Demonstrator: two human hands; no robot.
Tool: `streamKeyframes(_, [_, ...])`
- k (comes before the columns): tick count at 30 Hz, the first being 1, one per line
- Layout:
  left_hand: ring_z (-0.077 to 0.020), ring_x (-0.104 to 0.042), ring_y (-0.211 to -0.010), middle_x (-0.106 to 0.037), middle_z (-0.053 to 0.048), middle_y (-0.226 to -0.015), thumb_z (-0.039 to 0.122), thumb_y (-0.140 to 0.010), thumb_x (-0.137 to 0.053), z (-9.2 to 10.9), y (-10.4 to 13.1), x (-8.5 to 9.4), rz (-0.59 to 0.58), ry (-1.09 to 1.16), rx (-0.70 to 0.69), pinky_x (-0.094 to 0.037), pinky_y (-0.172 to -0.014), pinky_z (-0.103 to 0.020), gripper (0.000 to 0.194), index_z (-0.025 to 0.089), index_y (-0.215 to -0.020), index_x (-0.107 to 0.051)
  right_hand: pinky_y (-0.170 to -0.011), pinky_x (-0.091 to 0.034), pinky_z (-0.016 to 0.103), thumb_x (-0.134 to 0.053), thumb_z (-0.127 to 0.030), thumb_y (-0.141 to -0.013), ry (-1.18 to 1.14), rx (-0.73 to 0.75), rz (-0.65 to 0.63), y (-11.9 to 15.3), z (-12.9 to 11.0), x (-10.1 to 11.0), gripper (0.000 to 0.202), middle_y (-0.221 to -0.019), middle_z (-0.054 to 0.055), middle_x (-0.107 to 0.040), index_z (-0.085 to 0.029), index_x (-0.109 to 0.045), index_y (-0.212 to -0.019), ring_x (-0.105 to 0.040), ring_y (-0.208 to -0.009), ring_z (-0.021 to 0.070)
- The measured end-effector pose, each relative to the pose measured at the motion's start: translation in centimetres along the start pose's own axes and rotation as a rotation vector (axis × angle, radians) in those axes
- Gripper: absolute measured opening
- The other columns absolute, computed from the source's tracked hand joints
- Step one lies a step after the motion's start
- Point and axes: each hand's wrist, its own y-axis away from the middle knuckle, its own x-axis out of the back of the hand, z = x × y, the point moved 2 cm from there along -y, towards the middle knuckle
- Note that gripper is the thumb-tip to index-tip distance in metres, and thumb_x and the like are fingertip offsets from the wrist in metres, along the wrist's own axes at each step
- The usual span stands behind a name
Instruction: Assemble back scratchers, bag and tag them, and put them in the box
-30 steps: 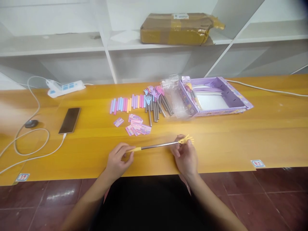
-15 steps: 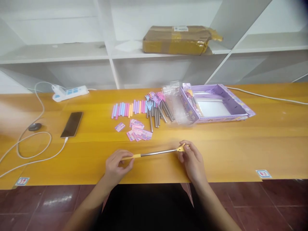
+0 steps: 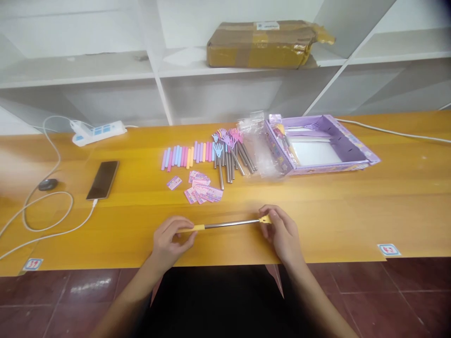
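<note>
Near the table's front edge, a metal rod [image 3: 230,224] with a yellow handle and a yellow hand-shaped head lies level between both hands. My left hand [image 3: 172,238] pinches the yellow handle. The yellow head is gripped by the fingers of my right hand [image 3: 281,231], which partly hide it. Beyond them are several similar rods [image 3: 229,162] with blue, pink and purple heads, a row of coloured tubes [image 3: 181,156] and a loose group of pink cards [image 3: 202,188].
A purple box [image 3: 327,166] stands at the back right, beside clear plastic bags [image 3: 257,145]. On the left are a phone [image 3: 103,180], a power strip [image 3: 100,133], cables and a small black object [image 3: 48,184]. A taped carton [image 3: 259,47] sits on the shelf.
The camera view has shifted slightly, so the shelf and carton appear higher. The fingers of my right hand have moved a little around the yellow head; both hands keep their hold.
</note>
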Motion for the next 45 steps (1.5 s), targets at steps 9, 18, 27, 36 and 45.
streamKeyframes(9, [-0.0163,-0.075,-0.086,-0.077,-0.004,-0.098,0.012,-0.09,-0.082,0.1,-0.1,0.1,0.019,-0.003,0.034,-0.054,-0.058,-0.022,0.021,0.022,-0.105,-0.071,-0.041,-0.024,0.025,-0.06,-0.071,-0.1,0.179,0.039,-0.01,0.1,-0.5,-0.4,0.049,-0.062,-0.005,-0.044,-0.023,-0.065,-0.092,-0.037,-0.044,0.0102])
streamKeyframes(18, [-0.0146,-0.073,-0.08,-0.077,-0.005,-0.096,0.014,-0.09,-0.082,-0.3,0.2,0.2,-0.009,0.035,0.036,-0.051,-0.054,-0.021,0.017,0.021,-0.1,-0.071,-0.046,-0.028,0.028,-0.056,-0.065,-0.105,0.269,0.125,-0.003,0.4,-1.9,-1.1,0.044,-0.07,-0.002,-0.052,-0.023,-0.065,-0.093,-0.039,-0.05,0.012])
streamKeyframes(27, [-0.0129,-0.072,-0.075,-0.076,-0.004,-0.095,0.014,-0.089,-0.082,0.0,0.1,0.1,-0.001,0.037,0.033,-0.049,-0.05,-0.019,0.017,0.021,-0.097,-0.07,-0.052,-0.03,0.029,-0.054,-0.059,-0.108,0.353,0.18,-0.007,0.9,-1.5,-1.8,0.039,-0.067,-0.002,-0.048,-0.024,-0.068,-0.096,-0.042,-0.057,0.016])
streamKeyframes(36, [-0.013,-0.072,-0.079,-0.076,-0.004,-0.096,0.012,-0.092,-0.08,0.4,0.2,-0.6,-0.057,0.031,0.0,-0.05,-0.052,-0.019,0.017,0.021,-0.098,-0.067,-0.053,-0.031,0.029,-0.049,-0.059,-0.11,0.366,0.128,-0.08,2.0,0.2,-3.8,0.041,-0.067,-0.001,-0.048,-0.025,-0.069,-0.1,-0.044,-0.06,0.0169])
streamKeyframes(45, [-0.0149,-0.074,-0.078,-0.078,-0.005,-0.097,0.022,-0.099,-0.077,-0.3,0.3,-0.6,-0.089,0.0,0.083,-0.055,-0.056,-0.023,0.009,0.022,-0.106,-0.072,-0.049,-0.03,0.028,-0.054,-0.064,-0.108,0.242,0.037,-0.173,1.4,1.0,-3.4,0.042,-0.057,-0.007,-0.042,-0.025,-0.068,-0.116,-0.039,-0.049,0.0147])
